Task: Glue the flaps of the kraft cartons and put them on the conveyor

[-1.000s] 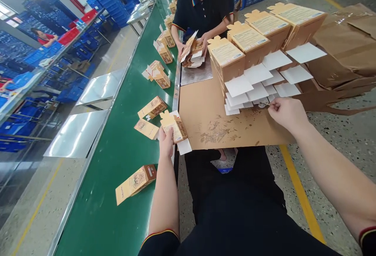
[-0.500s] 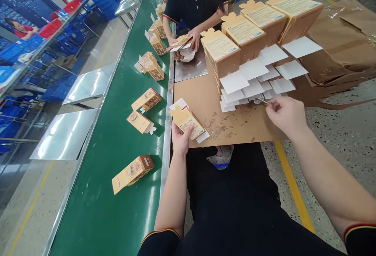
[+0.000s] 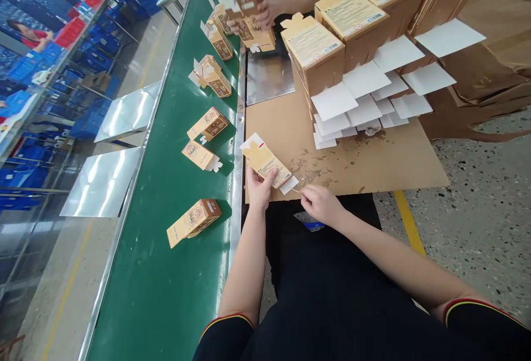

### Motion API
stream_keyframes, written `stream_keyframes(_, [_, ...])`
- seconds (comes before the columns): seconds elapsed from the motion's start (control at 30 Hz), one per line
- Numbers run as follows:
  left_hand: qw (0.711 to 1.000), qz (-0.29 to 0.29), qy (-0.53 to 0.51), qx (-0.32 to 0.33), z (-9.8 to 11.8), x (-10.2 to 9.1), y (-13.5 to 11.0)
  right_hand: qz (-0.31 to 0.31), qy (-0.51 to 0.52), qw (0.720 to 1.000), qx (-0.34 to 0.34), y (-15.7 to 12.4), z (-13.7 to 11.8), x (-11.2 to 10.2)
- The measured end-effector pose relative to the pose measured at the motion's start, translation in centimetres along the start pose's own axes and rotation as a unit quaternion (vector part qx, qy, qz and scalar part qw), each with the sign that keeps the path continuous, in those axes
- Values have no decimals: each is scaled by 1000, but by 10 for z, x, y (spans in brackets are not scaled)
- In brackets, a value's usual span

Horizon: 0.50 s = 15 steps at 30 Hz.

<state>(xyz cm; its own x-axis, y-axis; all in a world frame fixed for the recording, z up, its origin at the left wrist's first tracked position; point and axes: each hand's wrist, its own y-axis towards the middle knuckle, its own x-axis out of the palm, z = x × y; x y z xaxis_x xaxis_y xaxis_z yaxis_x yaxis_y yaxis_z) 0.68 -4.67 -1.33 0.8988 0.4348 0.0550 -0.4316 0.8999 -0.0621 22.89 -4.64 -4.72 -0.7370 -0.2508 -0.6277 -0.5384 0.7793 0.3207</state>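
My left hand [image 3: 259, 188] is closed around a small tan printed carton [image 3: 265, 161], tilted above the cardboard sheet [image 3: 398, 167]. White flaps stick out at both ends of this carton. My right hand [image 3: 321, 205] pinches a thin light stick [image 3: 295, 190], whose tip is at or very near the carton's lower white flap; I cannot tell whether they touch. A stack of similar cartons [image 3: 317, 61] stands beyond my right hand, their white flaps [image 3: 335, 100] hanging toward me. Under those flaps lies a small clear, crumpled-looking item [image 3: 370, 127].
On my left runs a green conveyor belt [image 3: 145, 272] with a metal edge [image 3: 235, 217]. Several cartons rest on it, including one nearby [image 3: 194, 220]. Across from me a co-worker's hand [image 3: 265, 11] holds several cartons over the belt's edge. Brown paper [image 3: 489, 73] lies at the right.
My right hand has moved left with the stick, from below the stacked cartons' flaps to the held carton's lower flap. The co-worker has lifted a bunch of cartons toward the belt. My view has shifted.
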Motion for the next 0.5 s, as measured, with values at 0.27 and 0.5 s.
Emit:
stream_keyframes(0.27, [993,28,110,45,-23,2,-24,91,12,994,59,-22,8,-44])
stream_keyframes(0.5, [987,29,145,56,-26,11,-33,127,12,987,98,-38,-6,-67])
